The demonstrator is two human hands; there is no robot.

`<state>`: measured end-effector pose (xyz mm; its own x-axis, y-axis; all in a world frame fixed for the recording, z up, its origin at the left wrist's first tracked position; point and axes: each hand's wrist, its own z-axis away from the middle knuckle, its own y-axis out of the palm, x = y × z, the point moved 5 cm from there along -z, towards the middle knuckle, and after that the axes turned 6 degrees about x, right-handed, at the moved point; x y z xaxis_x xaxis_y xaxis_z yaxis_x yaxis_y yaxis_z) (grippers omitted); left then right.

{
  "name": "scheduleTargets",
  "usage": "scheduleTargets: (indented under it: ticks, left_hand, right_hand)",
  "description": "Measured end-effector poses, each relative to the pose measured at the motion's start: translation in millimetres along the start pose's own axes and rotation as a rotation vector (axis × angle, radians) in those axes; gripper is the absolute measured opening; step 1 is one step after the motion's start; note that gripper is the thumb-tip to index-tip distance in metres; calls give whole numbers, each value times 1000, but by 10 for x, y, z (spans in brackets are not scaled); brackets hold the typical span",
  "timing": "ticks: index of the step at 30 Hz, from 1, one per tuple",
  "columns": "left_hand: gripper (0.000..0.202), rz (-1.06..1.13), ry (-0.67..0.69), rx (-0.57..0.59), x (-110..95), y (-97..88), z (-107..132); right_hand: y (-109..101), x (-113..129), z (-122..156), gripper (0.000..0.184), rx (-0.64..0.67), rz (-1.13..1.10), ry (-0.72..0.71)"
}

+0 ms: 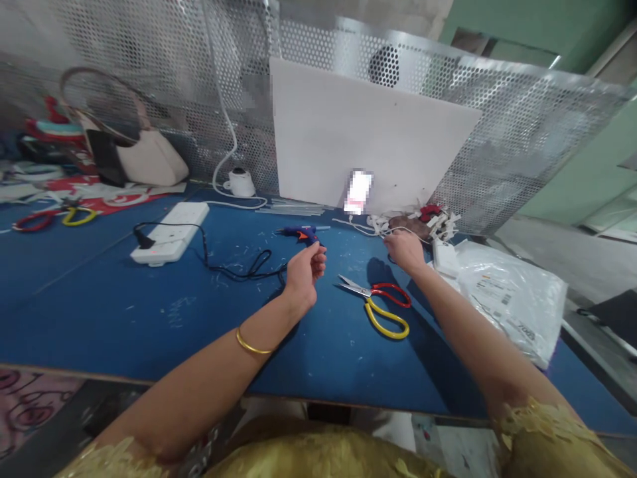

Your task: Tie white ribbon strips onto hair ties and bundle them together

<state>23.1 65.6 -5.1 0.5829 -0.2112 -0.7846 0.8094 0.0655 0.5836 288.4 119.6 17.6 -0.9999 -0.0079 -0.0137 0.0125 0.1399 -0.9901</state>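
Note:
My left hand (306, 269) hovers over the blue table (149, 318) with its fingers curled loosely, nothing visible in them. Just beyond it lies a blue hot-glue gun (300, 234) with a black cord. My right hand (405, 250) reaches toward a pile of small white and red pieces (423, 222) at the foot of a white board (368, 146); its fingers are closed on a thin white strand from that pile. Scissors with one red and one yellow handle (381, 302) lie between my two arms.
A white power strip (172, 232) with a black plug sits to the left. A plastic bag (507, 295) lies at the right table edge. A pale handbag (144, 156), more scissors (54, 218) and clutter stand far left. Perforated metal panels (522, 133) back the table.

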Motion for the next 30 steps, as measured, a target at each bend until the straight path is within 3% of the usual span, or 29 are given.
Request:
scheduleTargets:
  ticks: [3,9,14,20,23,26,30]
  left_hand:
    - [23,15,66,-3,-72,-3,-17]
    - [25,46,137,-7,-145,-10,-33]
    - [25,51,119,9,-144,13,-14]
    - [24,16,98,46,-95,28,-2]
    - [25,-9,62,70,-52,32,-2]
    - [23,-33,40,100,-31,53,17]
    - [21,-53,18,127,-17,76,46]
  right_hand:
    - [208,124,-5,17,98,-101,16]
    - [463,85,-16,12,96,-184,140]
    - [424,160,-28,16,90,-287,110]
    - [379,670,-179,20,79,-392,-74]
    - [415,861,-238,12,85,-396,-118]
    - [419,939,-234,4,86,-400,-146]
    - [287,914,-51,8,78,-424,-183]
